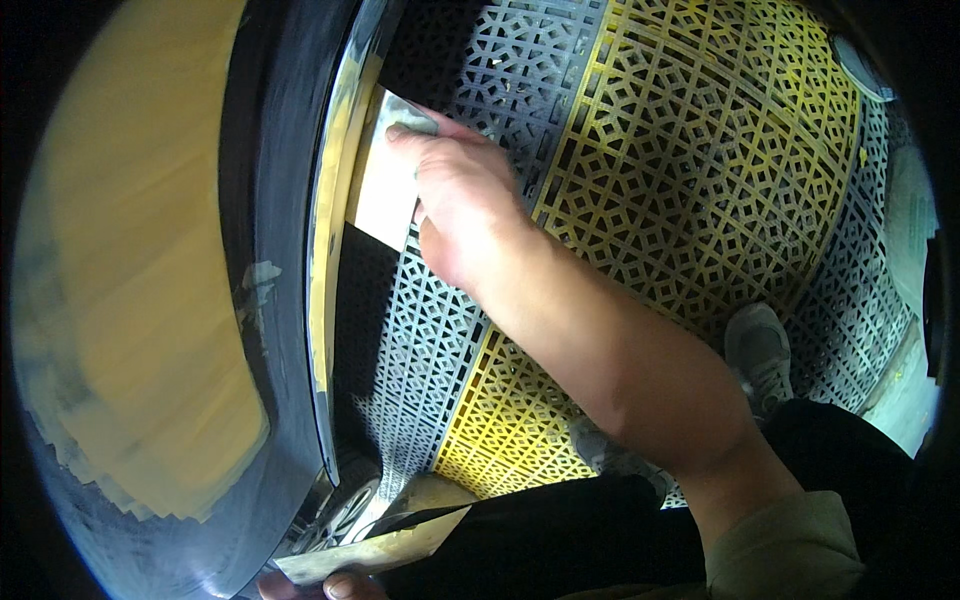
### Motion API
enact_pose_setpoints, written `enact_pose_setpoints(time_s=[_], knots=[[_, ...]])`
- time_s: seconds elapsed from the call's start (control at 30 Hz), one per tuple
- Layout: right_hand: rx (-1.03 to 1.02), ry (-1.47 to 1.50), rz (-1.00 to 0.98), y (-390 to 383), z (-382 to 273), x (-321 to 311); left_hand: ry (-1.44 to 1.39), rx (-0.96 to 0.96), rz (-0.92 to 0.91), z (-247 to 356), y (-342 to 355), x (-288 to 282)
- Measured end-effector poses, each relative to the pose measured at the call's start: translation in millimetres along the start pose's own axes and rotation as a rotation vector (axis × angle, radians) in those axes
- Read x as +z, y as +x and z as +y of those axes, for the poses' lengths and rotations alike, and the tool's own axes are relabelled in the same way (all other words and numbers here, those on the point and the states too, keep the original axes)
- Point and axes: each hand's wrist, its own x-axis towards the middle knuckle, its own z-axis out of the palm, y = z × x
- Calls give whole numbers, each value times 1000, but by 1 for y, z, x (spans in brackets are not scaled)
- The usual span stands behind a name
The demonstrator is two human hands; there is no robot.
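My right hand grips a broad, pale putty scraper, thumb on its face and fingers behind. The scraper's far edge meets a narrow strip of yellowish filler along the edge of a dark car body panel. Low in the view, the fingers of my left hand are closed on the near edge of a second flat, pale blade, smeared with yellowish putty. The rest of that hand is cut off by the picture's edge. A wide patch of yellowish filler covers the panel on the left.
Perforated yellow floor tiles and grey floor tiles lie below. A car wheel shows beneath the panel. My shoe stands at the right. A rounded object, unclear, is at the upper right.
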Motion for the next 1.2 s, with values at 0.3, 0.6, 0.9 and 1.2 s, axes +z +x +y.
enact_pose_setpoints(time_s=[0.3,0.6,0.9,1.2], knots=[[-189,29,-174,-20,16,10,-25,-24,35,17,3,15],[-143,-32,-11,-14,20,-30,43,244,212,-29,-9,8],[-28,-56,44,1,14,-14,385,799,314,-53,-11,8],[-24,1,-13,-4,14,6,293,513,241,-31,-10,7]])
